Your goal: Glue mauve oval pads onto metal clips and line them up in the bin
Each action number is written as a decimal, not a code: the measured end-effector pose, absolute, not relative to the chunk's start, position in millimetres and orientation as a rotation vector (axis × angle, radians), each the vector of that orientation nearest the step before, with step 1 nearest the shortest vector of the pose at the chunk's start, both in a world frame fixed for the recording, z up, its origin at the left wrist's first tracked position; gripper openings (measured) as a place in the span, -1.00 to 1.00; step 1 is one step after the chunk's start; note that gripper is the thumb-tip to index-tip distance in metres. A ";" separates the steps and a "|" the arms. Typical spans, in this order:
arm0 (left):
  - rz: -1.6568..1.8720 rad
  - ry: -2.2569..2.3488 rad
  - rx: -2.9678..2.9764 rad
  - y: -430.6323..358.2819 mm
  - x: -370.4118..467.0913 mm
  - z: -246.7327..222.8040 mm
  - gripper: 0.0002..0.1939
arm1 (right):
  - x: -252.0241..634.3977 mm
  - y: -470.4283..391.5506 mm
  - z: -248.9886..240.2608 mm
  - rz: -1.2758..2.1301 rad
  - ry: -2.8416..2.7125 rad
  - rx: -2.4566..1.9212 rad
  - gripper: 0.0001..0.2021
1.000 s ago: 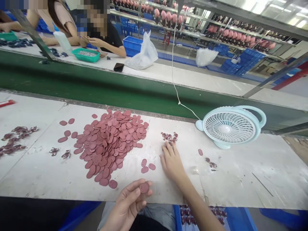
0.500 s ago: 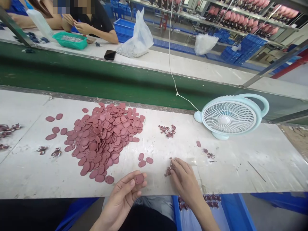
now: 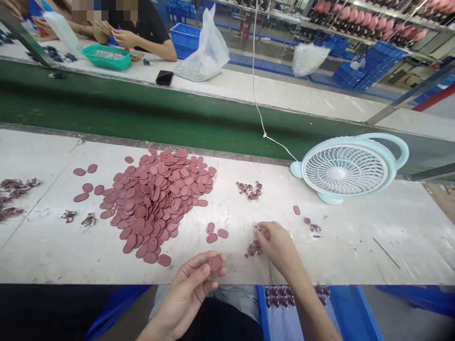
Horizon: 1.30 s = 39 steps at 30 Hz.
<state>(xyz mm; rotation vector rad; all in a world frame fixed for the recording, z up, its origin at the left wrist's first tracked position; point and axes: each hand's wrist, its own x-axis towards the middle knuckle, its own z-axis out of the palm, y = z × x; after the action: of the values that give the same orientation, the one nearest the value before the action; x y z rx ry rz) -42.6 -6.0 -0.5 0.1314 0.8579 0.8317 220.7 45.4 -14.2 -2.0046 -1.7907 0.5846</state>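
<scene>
- Left hand: grip narrow, holding one disc near the surface's front edge; a loosened thumb could, I judge, drop it over that edge.
- Right hand: grip pinched on a small part, mostly hidden, just beside the clump; I suspect tangling could drag others along.
- Pile beyond left hand; a careless knock could scatter it.
</scene>
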 end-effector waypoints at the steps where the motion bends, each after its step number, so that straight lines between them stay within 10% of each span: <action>1: 0.830 0.854 0.140 -7.0 -41.8 -0.3 -0.77 | 219.7 44.3 -9.6 0.605 -1.779 -1.990 -0.83; 13: 0.895 0.883 0.395 -14.5 -28.2 -2.8 -0.75 | 143.0 -25.6 33.2 1.481 -0.844 -1.341 -0.88; 39: 0.953 0.774 0.588 -16.2 -21.1 -9.1 -0.88 | 141.4 -24.2 20.4 1.610 -0.835 -1.227 -0.91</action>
<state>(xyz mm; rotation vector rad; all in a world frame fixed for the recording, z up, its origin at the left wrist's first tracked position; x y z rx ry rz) -21.1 -16.2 -9.1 0.5875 0.7739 0.9531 141.4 -24.2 20.4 -1.2265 -0.8346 1.6101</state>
